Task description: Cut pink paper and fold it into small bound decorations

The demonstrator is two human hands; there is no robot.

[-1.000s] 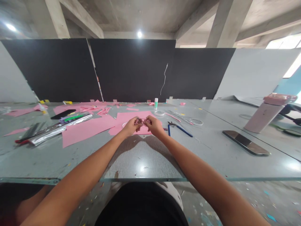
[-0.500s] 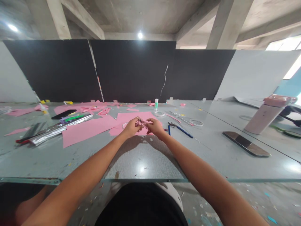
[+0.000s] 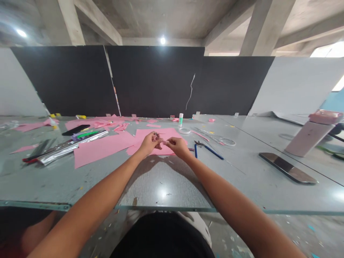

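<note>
Pinching the small pink piece [image 3: 163,142] above the pink sheet [image 3: 171,132], left hand [image 3: 151,143] at its nine-o'clock end and right hand [image 3: 177,146] at three, fingers drawn together, calls for light, even pressure to avoid creasing.

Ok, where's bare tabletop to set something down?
Between the pliers and glossy phone, bar a thin wire; also between foil roll and near edge, specks aside. Crowded: around left hand and right hand over the pink sheet, and behind the foil roll.

pink sheet [image 3: 169,131]: matt paper;
silver roll [image 3: 72,147]: crinkled, glossy, foil-like;
tabletop [image 3: 161,181]: smooth, glossy;
phone [image 3: 288,168]: smooth, glossy screen
</note>
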